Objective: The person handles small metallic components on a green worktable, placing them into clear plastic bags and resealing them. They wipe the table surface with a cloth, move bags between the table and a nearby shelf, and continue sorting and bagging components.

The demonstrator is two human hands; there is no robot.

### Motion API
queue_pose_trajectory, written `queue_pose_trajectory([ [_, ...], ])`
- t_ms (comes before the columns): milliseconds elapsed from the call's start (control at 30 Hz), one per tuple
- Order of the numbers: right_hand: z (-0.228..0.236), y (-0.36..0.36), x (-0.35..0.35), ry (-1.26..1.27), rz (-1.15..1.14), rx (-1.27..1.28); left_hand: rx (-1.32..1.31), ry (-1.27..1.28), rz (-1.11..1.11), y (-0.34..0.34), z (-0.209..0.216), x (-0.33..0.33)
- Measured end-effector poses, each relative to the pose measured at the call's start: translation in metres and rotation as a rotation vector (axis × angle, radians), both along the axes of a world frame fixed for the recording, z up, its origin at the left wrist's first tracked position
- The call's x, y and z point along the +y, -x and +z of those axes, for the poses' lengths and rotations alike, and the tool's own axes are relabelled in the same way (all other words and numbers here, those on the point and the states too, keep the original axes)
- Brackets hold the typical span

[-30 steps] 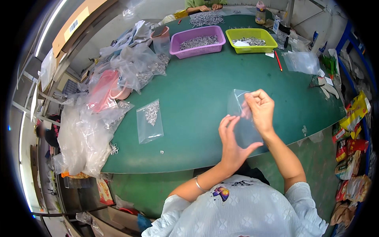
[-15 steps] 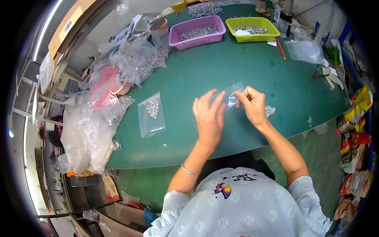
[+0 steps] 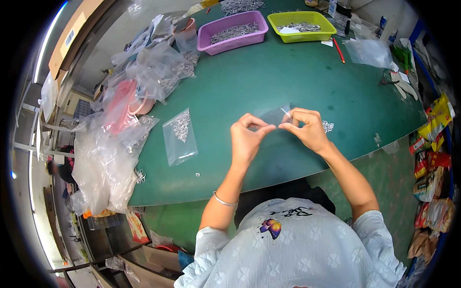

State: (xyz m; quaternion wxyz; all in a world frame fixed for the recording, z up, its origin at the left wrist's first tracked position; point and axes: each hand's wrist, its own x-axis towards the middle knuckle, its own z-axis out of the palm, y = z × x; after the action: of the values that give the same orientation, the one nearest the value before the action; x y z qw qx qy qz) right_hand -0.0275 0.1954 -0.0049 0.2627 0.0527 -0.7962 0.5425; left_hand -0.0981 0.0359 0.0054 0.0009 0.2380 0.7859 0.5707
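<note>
Between my two hands a small clear plastic bag [image 3: 277, 115] is stretched above the green table. My left hand [image 3: 247, 137] pinches one side of its near edge between thumb and finger. On the other side of that edge, my right hand [image 3: 308, 128] pinches it the same way. Just beyond my right hand lies a small pile of silvery metal pieces [image 3: 327, 126], partly hidden by the hand. To the left, a filled clear bag [image 3: 180, 137] lies flat, with similar metal pieces gathered in its far half.
A purple basket [image 3: 233, 47] and a yellow-green basket [image 3: 302, 36], both holding metal pieces, stand at the far side. Bulky plastic bags [image 3: 108, 163] crowd the left edge. A red pen [image 3: 339, 51], clear bags [image 3: 369, 54] and gloves [image 3: 404, 86] lie far right.
My left hand, spread half a second ago, has closed in a pinch on the bag's edge. The right hand keeps its hold. The view has shifted slightly.
</note>
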Motion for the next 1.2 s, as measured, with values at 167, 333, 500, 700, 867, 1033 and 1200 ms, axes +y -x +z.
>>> queue_pose_trajectory([
  [167, -0.025, -0.003, 0.004, -0.109, -0.239, -0.018, 0.782, -0.156, 0.189, 0.007, 0.001, 0.024],
  [333, -0.025, -0.001, 0.016, 0.099, -0.396, 0.128, 1.051, -0.265, 0.049, 0.012, -0.002, 0.038],
  [500, -0.057, -0.024, 0.040, 0.261, -0.124, -0.419, 0.898, 0.028, -0.093, 0.007, -0.044, 0.033],
  [700, -0.054, -0.059, 0.067, 0.032, -0.171, -0.490, 0.741, 0.165, -0.088, -0.006, -0.072, 0.026],
  [867, -0.066, -0.065, 0.087, -0.118, -0.337, -0.287, 0.705, 0.236, -0.060, 0.012, -0.077, 0.030],
  [1033, -0.076, -0.065, 0.098, -0.093, -0.352, -0.253, 0.615, 0.372, -0.085, -0.002, -0.075, 0.035],
  [1200, -0.078, -0.061, 0.098, -0.389, -0.281, -0.344, 0.488, 0.374, 0.014, -0.009, -0.070, 0.037],
])
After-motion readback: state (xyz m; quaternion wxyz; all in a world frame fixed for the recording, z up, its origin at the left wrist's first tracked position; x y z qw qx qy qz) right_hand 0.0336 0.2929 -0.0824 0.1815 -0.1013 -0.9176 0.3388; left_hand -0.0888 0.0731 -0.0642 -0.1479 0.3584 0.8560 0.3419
